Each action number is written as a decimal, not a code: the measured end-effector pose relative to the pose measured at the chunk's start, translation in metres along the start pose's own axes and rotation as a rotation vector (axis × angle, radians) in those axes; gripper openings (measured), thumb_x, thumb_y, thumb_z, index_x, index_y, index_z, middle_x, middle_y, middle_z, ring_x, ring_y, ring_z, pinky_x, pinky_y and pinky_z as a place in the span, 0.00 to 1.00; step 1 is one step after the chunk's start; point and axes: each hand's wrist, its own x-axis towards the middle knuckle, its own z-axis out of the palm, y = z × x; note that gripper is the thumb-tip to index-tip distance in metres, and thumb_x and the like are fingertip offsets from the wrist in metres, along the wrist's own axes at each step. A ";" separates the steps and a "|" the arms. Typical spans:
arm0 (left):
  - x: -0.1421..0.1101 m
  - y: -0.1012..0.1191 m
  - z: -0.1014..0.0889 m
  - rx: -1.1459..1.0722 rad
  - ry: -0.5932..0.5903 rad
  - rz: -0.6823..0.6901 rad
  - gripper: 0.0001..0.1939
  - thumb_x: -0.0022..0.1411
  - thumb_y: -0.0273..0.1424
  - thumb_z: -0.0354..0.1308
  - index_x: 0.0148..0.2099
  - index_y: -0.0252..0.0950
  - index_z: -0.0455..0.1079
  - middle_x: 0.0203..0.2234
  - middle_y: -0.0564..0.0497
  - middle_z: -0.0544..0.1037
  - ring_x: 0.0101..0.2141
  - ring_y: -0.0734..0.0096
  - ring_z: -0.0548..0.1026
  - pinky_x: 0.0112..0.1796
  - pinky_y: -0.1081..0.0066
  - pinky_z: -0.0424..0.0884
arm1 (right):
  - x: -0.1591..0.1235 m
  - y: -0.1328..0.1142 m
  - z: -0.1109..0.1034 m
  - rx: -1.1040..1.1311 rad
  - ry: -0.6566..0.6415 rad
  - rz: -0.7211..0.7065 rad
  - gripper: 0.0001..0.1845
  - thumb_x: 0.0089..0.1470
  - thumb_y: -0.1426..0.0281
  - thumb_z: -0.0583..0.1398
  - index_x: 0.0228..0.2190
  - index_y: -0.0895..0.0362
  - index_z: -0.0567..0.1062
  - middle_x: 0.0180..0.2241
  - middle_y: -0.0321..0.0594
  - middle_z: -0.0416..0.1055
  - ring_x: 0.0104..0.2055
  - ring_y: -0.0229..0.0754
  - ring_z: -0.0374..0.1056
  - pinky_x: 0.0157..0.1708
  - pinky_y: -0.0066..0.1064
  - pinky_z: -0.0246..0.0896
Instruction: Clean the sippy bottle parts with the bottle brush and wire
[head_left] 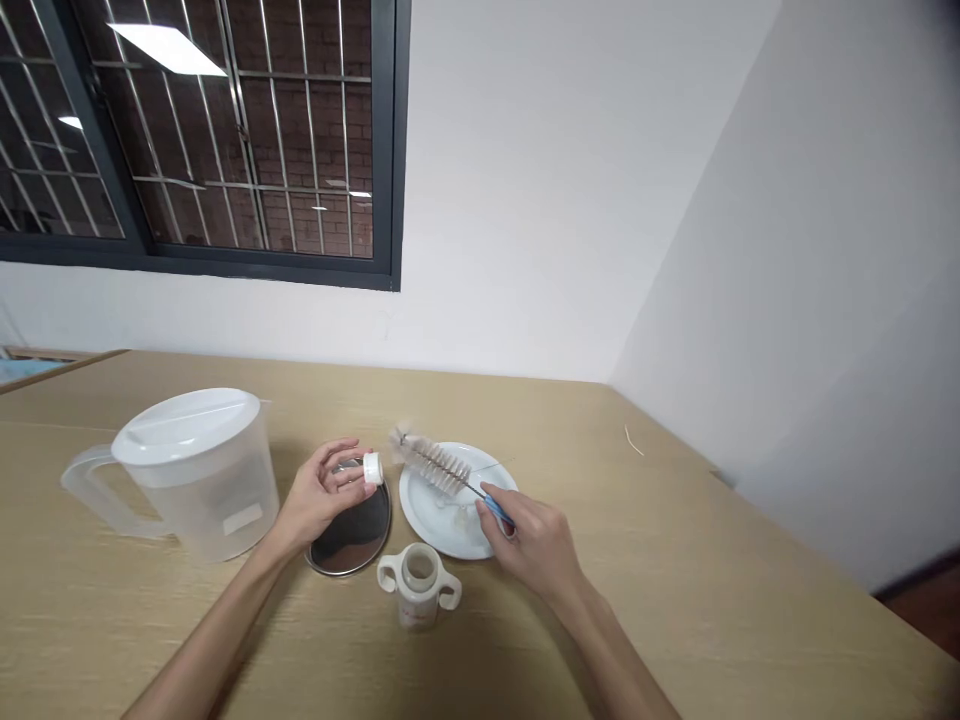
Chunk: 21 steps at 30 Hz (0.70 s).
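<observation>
A pale wall point(525, 200) and a dark-framed window point(247, 130) with metal bars rise behind a wood-toned desk point(675, 560). Over the desk, the left hand point(319, 490) pinches a small white cap point(373, 469) at its fingertips, palm partly turned up, while the right hand point(534, 540) grips the blue handle point(498, 508) of a bristle brush point(435, 463). The brush slants up and leftward from that hand, its pale bristles pointing toward the cap but apart from it. Just beneath the left hand lies a round, dark tray point(352, 530) with a shiny rim; below the brush sits a white plate point(427, 510), holding something small and clear that is too faint to name with confidence. Nearer the person, between the two forearms, a two-handled bottle point(418, 585) stands upright with its mouth open. Beyond the left hand, to its left, stands a translucent lidded pitcher point(210, 490), its handle facing left. Well to the right of the right hand's brush, a thin pale strand point(634, 440) lies on the desk.
</observation>
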 end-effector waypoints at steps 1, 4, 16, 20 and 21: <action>0.000 -0.001 -0.001 -0.010 -0.001 0.005 0.38 0.43 0.33 0.74 0.54 0.36 0.61 0.53 0.37 0.73 0.44 0.58 0.80 0.45 0.57 0.77 | 0.000 0.001 0.000 -0.001 0.010 0.009 0.14 0.61 0.66 0.56 0.41 0.60 0.79 0.22 0.37 0.74 0.19 0.32 0.65 0.24 0.24 0.57; 0.001 -0.003 -0.002 -0.029 -0.013 0.032 0.37 0.44 0.31 0.74 0.54 0.36 0.60 0.53 0.38 0.72 0.43 0.60 0.80 0.46 0.58 0.77 | -0.001 -0.001 0.000 0.034 0.010 0.013 0.14 0.61 0.66 0.57 0.42 0.60 0.79 0.20 0.35 0.72 0.20 0.33 0.65 0.24 0.24 0.58; -0.001 -0.010 0.003 -0.038 -0.010 0.034 0.36 0.43 0.31 0.73 0.53 0.36 0.61 0.53 0.40 0.71 0.42 0.60 0.80 0.48 0.57 0.75 | -0.004 0.001 0.004 0.014 -0.039 0.042 0.14 0.62 0.65 0.57 0.43 0.60 0.78 0.23 0.36 0.74 0.21 0.33 0.66 0.25 0.25 0.58; -0.002 -0.014 0.005 -0.049 -0.016 0.022 0.36 0.43 0.31 0.73 0.53 0.36 0.62 0.52 0.42 0.72 0.43 0.59 0.80 0.48 0.57 0.74 | -0.004 -0.003 0.002 0.085 -0.021 0.006 0.13 0.61 0.68 0.58 0.44 0.61 0.77 0.22 0.35 0.72 0.21 0.33 0.64 0.25 0.24 0.57; -0.002 -0.015 0.006 -0.046 -0.020 0.015 0.35 0.43 0.31 0.73 0.53 0.37 0.62 0.52 0.42 0.72 0.42 0.60 0.80 0.47 0.58 0.74 | -0.004 -0.004 0.002 0.098 -0.032 -0.011 0.13 0.61 0.68 0.58 0.44 0.61 0.77 0.22 0.34 0.71 0.20 0.32 0.64 0.25 0.24 0.57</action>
